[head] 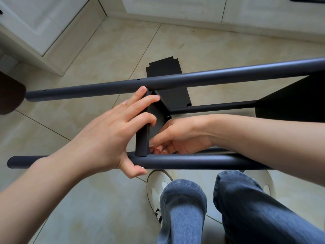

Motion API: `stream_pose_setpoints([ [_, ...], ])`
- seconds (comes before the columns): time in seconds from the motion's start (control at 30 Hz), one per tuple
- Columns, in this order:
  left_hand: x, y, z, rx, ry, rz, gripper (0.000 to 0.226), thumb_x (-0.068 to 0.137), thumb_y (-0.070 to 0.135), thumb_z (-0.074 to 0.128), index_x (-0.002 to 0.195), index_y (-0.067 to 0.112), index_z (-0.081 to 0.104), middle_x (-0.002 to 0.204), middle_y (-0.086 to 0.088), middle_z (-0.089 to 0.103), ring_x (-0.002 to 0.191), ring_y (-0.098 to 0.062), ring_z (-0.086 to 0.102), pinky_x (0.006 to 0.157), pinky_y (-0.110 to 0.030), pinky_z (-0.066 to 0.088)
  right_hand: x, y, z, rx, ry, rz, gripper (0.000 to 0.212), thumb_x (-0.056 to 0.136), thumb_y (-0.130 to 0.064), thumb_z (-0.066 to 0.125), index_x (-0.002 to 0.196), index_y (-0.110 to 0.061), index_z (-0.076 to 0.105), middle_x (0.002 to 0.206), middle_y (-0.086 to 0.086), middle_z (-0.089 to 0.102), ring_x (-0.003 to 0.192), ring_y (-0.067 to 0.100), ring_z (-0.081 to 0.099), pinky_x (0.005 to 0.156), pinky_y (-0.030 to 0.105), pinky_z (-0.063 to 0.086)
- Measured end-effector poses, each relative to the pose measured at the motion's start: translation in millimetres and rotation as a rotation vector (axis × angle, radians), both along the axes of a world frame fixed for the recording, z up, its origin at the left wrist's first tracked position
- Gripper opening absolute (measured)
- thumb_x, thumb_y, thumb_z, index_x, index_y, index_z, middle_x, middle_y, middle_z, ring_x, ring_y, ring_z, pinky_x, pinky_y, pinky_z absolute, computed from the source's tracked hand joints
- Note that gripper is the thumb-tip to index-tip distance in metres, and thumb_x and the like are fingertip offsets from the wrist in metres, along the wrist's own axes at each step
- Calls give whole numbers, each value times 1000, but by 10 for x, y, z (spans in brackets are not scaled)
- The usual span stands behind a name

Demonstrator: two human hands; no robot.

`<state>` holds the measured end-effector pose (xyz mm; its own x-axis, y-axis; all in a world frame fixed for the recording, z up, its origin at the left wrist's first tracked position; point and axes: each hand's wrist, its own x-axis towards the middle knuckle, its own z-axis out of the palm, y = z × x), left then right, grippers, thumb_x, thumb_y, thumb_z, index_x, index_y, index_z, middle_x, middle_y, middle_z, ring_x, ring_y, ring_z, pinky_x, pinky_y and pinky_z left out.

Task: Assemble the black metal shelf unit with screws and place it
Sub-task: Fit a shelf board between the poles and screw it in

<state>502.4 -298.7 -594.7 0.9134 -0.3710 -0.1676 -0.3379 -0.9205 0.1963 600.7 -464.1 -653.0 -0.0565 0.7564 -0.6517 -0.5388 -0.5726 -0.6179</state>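
Both hands work the shelf frame [175,81]: left hand [105,134] grips its panel edge [143,136], right hand [177,136] pinches inside (contents hidden).

You have nothing to read here: no text, label, brand name, number or sign shows anywhere in the frame. The shoe [159,194] at lower centre carries dark stripes, but no letters on it can be made out.
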Motion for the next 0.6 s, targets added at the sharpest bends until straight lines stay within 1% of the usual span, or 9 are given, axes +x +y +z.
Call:
stream_pose_setpoints([
  [0.1, -1, 4, -9, -6, -4, -1, 84, 47, 65, 67, 111, 12, 58, 161, -8, 30, 154, -30, 13, 103, -35, 35, -1, -1, -1, -7, -22, 6, 18, 93, -17, 64, 77, -10, 66, 65, 1, 59, 64, 12, 54, 71, 25, 46],
  [0.17, 0, 4, -12, -11, -5, -1, 84, 47, 66, 66, 111, 12, 57, 161, -8, 31, 154, -30, 14, 102, -37, 37, -11, 1, -15, -2, -33, 1, 16, 93, -17, 65, 79, -10, 65, 68, 2, 59, 66, 13, 55, 73, 27, 47],
  [0.23, 2, 9, -12, -17, -6, -4, 84, 47, 66, 66, 112, 12, 58, 161, -8, 31, 154, -31, 14, 102, -39, 38, -18, 8, -27, 21, -40, -16, 11, 94, -16, 64, 86, -9, 65, 76, 4, 60, 70, 13, 54, 78, 29, 46],
  [0.3, 3, 10, -7, -20, -5, -5, 84, 47, 66, 66, 112, 12, 58, 161, -9, 31, 154, -31, 14, 102, -40, 39, -18, 14, -27, 43, -52, -33, 9, 94, -14, 63, 88, -8, 66, 80, 5, 60, 69, 12, 53, 76, 27, 45],
  [0.37, 6, 8, -3, -22, -7, -3, 84, 48, 66, 65, 111, 11, 58, 161, -8, 31, 154, -31, 14, 102, -40, 40, -28, 26, -31, 38, -74, -23, 13, 93, -14, 63, 81, -9, 65, 73, 3, 60, 65, 11, 53, 73, 26, 45],
  [0.47, 2, 6, -6, -25, -10, -2, 83, 48, 66, 65, 111, 12, 58, 160, -8, 32, 154, -30, 14, 101, -36, 38, -60, 51, -39, 21, -116, -19, 22, 92, -14, 63, 71, -10, 62, 62, 1, 59, 60, 12, 54, 68, 25, 46],
  [0.53, 3, 3, -8, -25, -16, -5, 83, 48, 65, 66, 111, 12, 58, 160, -8, 32, 153, -30, 15, 101, -35, 37, -59, 47, -34, 31, -111, -4, 23, 93, -14, 62, 70, -10, 61, 65, 1, 58, 61, 12, 53, 68, 25, 46],
  [0.6, 7, 1, -6, -17, -20, -7, 83, 47, 63, 69, 111, 11, 58, 159, -9, 33, 153, -31, 16, 102, -34, 36, -37, 30, -5, 47, -71, 24, 19, 93, -13, 60, 74, -11, 62, 72, 3, 59, 66, 13, 55, 74, 29, 47],
])
